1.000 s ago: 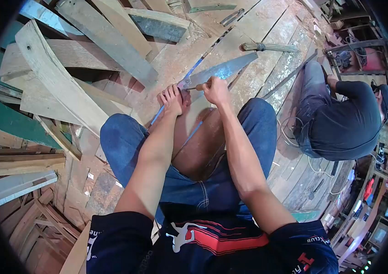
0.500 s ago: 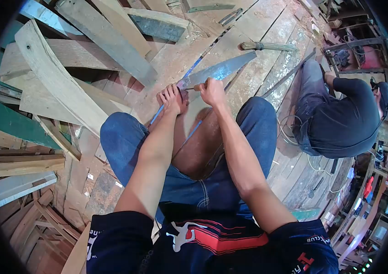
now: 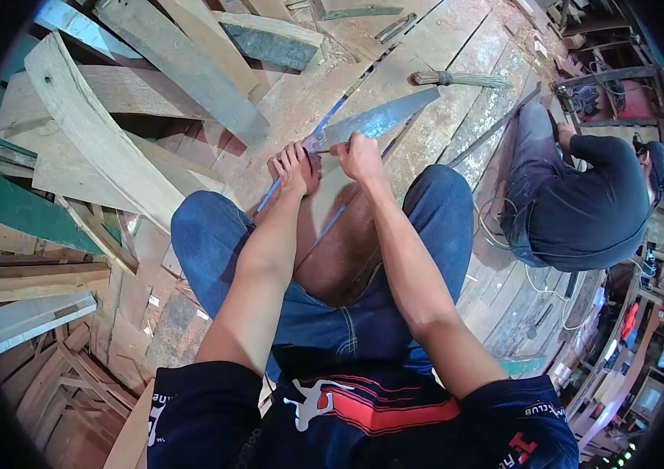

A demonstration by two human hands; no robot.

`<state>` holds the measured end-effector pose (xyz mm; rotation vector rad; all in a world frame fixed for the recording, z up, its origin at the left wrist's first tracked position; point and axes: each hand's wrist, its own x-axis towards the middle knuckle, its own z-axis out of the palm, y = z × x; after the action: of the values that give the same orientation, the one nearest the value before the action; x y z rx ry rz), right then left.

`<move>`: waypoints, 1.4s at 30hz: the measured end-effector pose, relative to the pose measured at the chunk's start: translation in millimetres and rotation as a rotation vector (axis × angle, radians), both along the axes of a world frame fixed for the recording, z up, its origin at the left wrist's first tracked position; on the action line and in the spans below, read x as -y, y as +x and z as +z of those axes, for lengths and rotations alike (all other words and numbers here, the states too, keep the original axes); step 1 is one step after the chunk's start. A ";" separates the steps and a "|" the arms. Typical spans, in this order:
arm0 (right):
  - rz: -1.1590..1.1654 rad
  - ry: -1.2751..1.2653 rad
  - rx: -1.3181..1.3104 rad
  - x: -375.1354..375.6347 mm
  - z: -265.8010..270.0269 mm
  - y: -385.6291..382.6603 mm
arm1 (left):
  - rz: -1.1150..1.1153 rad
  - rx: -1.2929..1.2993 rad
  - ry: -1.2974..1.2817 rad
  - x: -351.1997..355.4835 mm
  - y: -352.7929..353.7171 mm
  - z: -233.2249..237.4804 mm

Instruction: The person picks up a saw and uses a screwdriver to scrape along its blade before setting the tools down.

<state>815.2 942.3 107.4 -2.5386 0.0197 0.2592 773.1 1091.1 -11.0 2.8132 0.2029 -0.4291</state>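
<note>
A steel hand saw blade (image 3: pixel 379 119) lies flat on the plank floor, its tip pointing up and to the right. My left hand (image 3: pixel 294 169) presses down on the blade's handle end, over a blue strip (image 3: pixel 271 194) that runs under it. My right hand (image 3: pixel 360 155) is closed around a thin tool, likely a file, whose tip touches the blade's edge near the left hand. I am seated on the planks with both knees in blue jeans spread to either side.
Stacked and curved timber pieces (image 3: pixel 105 148) fill the left side. A small broom (image 3: pixel 461 79) lies on the floor beyond the saw. Another person in a dark shirt (image 3: pixel 586 205) crouches at the right, with cables on the floor beside them.
My right hand with the thin tool has shifted slightly to the left along the blade's edge. My left hand stays pressed on the saw.
</note>
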 end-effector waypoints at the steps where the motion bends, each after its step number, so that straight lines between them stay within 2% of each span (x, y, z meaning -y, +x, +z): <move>1: 0.031 -0.034 0.001 0.2 2.6 -0.7 | -0.001 0.001 -0.004 -0.1 0.1 -0.1; 8: 0.343 -0.404 -0.035 -9.8 43.4 -5.6 | -0.021 0.027 -0.047 -4.6 -1.7 1.3; 11: 0.546 -0.474 -0.015 -5.6 29.6 1.2 | -0.012 0.043 -0.059 -4.3 -1.6 -3.6; 14: 0.578 -0.484 -0.068 -4.0 40.6 7.3 | -0.012 0.032 -0.071 -5.9 0.8 0.2; 20: 0.523 -0.488 -0.083 -14.1 41.6 10.6 | -0.050 0.037 -0.010 -6.4 -1.5 -3.2; 26: 0.322 -0.420 -0.208 -26.3 49.2 11.3 | -0.071 0.104 -0.017 -9.5 -5.6 -15.6; 29: 0.250 -0.345 -0.179 -22.7 39.3 12.3 | -0.060 0.093 -0.059 -10.5 -5.1 -13.7; 33: 0.221 -0.218 -0.203 -20.7 23.7 15.9 | -0.048 0.070 -0.091 -12.2 -3.4 -8.7; 35: 0.269 -0.302 -0.127 -20.9 14.9 15.6 | -0.052 0.085 -0.068 -11.7 -4.8 -8.6; 36: 0.293 -0.345 -0.087 -21.6 15.7 16.1 | -0.057 0.110 -0.050 -11.5 -5.1 -11.3; 39: 0.327 -0.250 -0.001 -18.2 23.4 18.7 | -0.054 0.119 -0.004 -11.1 -4.5 -18.1; 42: 0.279 -0.199 -0.023 -21.8 34.9 21.3 | -0.048 0.101 0.008 -9.6 -4.5 -19.9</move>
<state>836.5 964.1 142.3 -2.7335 -0.3165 0.4133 768.6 1100.7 -30.9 2.8439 0.1156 -0.2963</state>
